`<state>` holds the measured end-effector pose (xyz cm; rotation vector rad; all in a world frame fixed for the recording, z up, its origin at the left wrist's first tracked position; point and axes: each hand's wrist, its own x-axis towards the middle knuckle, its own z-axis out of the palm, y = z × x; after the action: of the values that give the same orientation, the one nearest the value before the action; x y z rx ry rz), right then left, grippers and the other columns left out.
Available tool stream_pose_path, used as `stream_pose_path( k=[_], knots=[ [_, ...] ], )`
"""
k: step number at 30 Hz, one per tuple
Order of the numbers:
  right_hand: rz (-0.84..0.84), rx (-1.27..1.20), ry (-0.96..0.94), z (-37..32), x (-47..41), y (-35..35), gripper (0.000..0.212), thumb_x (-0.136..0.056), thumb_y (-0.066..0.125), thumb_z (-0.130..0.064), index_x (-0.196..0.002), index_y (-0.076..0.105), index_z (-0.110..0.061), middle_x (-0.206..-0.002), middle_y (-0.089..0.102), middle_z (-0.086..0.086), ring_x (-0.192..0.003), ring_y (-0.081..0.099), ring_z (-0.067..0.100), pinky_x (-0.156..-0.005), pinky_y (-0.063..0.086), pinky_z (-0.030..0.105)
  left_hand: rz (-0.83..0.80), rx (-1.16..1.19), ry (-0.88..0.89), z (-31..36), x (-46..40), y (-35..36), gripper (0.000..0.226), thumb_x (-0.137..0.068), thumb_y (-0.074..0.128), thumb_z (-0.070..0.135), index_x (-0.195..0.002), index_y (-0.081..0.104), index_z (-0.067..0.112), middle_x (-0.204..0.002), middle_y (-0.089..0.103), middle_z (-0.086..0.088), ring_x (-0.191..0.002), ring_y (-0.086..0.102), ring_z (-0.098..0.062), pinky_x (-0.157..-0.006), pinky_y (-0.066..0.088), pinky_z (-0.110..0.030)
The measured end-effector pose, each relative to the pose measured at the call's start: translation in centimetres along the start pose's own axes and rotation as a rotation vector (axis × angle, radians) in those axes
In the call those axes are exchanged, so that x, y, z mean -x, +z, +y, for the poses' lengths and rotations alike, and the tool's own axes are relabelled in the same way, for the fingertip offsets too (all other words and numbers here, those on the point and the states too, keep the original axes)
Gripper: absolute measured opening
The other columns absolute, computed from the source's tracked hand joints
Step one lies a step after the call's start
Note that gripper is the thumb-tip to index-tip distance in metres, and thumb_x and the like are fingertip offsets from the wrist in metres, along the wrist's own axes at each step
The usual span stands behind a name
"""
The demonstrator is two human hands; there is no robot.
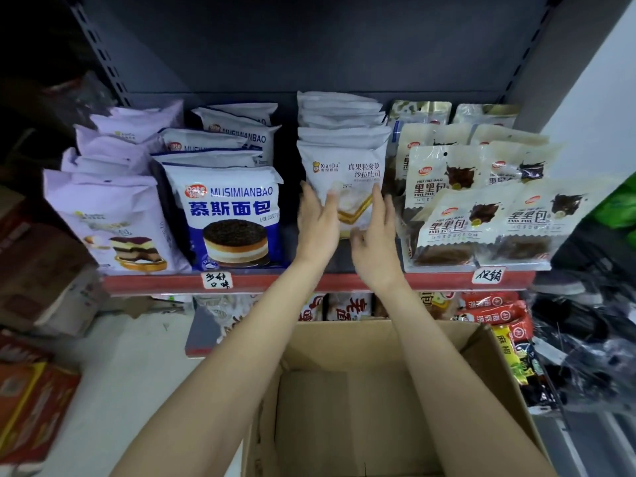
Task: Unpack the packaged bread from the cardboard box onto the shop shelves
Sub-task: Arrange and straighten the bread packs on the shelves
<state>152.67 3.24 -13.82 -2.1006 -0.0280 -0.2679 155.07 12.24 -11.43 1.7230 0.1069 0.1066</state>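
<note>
Both hands frame the front white XianDu bread packet (pixel 342 182) on the shelf (pixel 320 282): left hand (pixel 318 228) flat against its left edge, right hand (pixel 373 246) with fingers loosely spread on its lower right, neither grip curled round it. Its soft, puffy film looks light, slippery and easily crushed, so holding it by the side edges seems safest. Below, the cardboard box (pixel 499 380) shows no packets inside.

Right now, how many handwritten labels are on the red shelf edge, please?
2 labels: one below the blue bread packs, one below the dark-bread packs at right; the arms may hide another.
</note>
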Motion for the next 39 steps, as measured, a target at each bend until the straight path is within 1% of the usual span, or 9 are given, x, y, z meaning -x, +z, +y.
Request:
stream_pose_path(
  k=[3,6,10,13,19,27,32,35,39],
  knots=[
    [0.015,0.039,-0.097,-1.7,3.0,-2.0,0.061,-0.092,0.045,0.000,-0.147,0.023,-0.015,-0.153,0.017,0.011,-0.142,0.016,0.021,-0.104,0.014,0.014,-0.104,-0.019,-0.025,1.5,4.7,-2.6,0.044,-0.100,0.042,0.022,-0.144,0.037,0.021,-0.138,0.047,0.007,-0.128,0.041,-0.008,-0.102,0.029,-0.022],
    [0.027,-0.004,-0.142,-4.0,5.8,-4.0,0.053,-0.093,0.049,-0.004,-0.142,0.034,-0.017,-0.143,0.036,0.005,-0.128,0.040,0.015,-0.097,0.030,0.016,-0.082,-0.124,0.030,2.5,9.5,-6.0,0.030,-0.097,0.045,0.018,-0.124,0.057,0.023,-0.117,0.065,0.004,-0.116,0.056,-0.010,-0.099,0.040,-0.025],
    [0.001,0.003,-0.205,-6.5,10.2,-6.6,0.036,-0.092,0.054,-0.012,-0.126,0.049,-0.019,-0.117,0.058,-0.004,-0.114,0.051,0.015,-0.091,0.043,0.023,0.042,-0.313,0.121,3.8,15.9,-11.0,0.025,-0.095,0.049,0.016,-0.113,0.063,0.024,-0.097,0.070,0.015,-0.090,0.066,-0.015,-0.081,0.051,-0.030],
    [-0.086,0.055,-0.221,-7.5,13.9,-7.9,0.025,-0.091,0.058,-0.018,-0.115,0.056,-0.023,-0.107,0.062,-0.009,-0.110,0.051,0.012,-0.083,0.036,0.008,0.119,-0.314,0.152,5.0,19.5,-14.2,0.022,-0.095,0.050,0.014,-0.109,0.063,0.024,-0.092,0.069,0.017,-0.087,0.065,-0.009,-0.082,0.050,-0.028],
    [-0.199,0.109,-0.188,-10.1,16.1,-5.0,0.033,-0.090,0.059,-0.019,-0.122,0.053,-0.022,-0.122,0.057,-0.004,-0.119,0.048,0.015,-0.095,0.038,0.027,0.178,-0.338,0.233,3.8,19.8,-19.6,0.031,-0.094,0.053,0.011,-0.123,0.055,0.018,-0.107,0.061,0.012,-0.095,0.055,0.006,-0.080,0.039,-0.003],
    [-0.108,-0.047,0.102,-11.0,11.7,4.4,0.075,-0.086,0.066,-0.020,-0.146,0.022,-0.021,-0.148,0.031,0.004,-0.136,0.033,0.021,-0.108,0.037,0.047,-0.017,-0.404,0.108,-3.3,12.7,-26.3,0.053,-0.091,0.061,0.018,-0.139,0.039,0.020,-0.138,0.047,0.001,-0.125,0.047,-0.014,-0.105,0.040,-0.038],
    [-0.016,-0.189,0.199,-11.7,7.8,8.0,0.091,-0.084,0.068,-0.010,-0.150,0.005,-0.020,-0.155,0.018,0.002,-0.137,0.020,0.008,-0.109,0.030,0.029,-0.165,-0.329,0.026,-2.4,8.1,-25.7,0.069,-0.091,0.062,0.024,-0.148,0.023,0.020,-0.147,0.037,0.003,-0.130,0.040,-0.012,-0.101,0.035,-0.026],
    [-0.004,-0.261,0.283,-11.2,5.7,9.2,0.096,-0.084,0.067,-0.008,-0.149,-0.002,-0.024,-0.156,0.017,0.002,-0.141,0.021,0.015,-0.113,0.027,0.037,-0.264,-0.231,0.011,-2.2,6.3,-23.9,0.077,-0.092,0.059,0.016,-0.151,0.009,0.020,-0.145,0.036,0.003,-0.122,0.039,-0.003,-0.103,0.035,-0.024],
    [-0.011,-0.241,0.279,-10.8,4.4,10.0,0.084,-0.087,0.060,-0.002,-0.148,0.006,-0.023,-0.141,0.036,-0.004,-0.129,0.037,0.011,-0.100,0.033,0.026,-0.303,-0.226,0.148,-2.7,4.7,-21.9,0.095,-0.087,0.059,0.010,-0.147,-0.008,0.040,-0.154,0.022,0.000,-0.136,0.035,-0.016,-0.112,0.035,-0.041]
  ],
)
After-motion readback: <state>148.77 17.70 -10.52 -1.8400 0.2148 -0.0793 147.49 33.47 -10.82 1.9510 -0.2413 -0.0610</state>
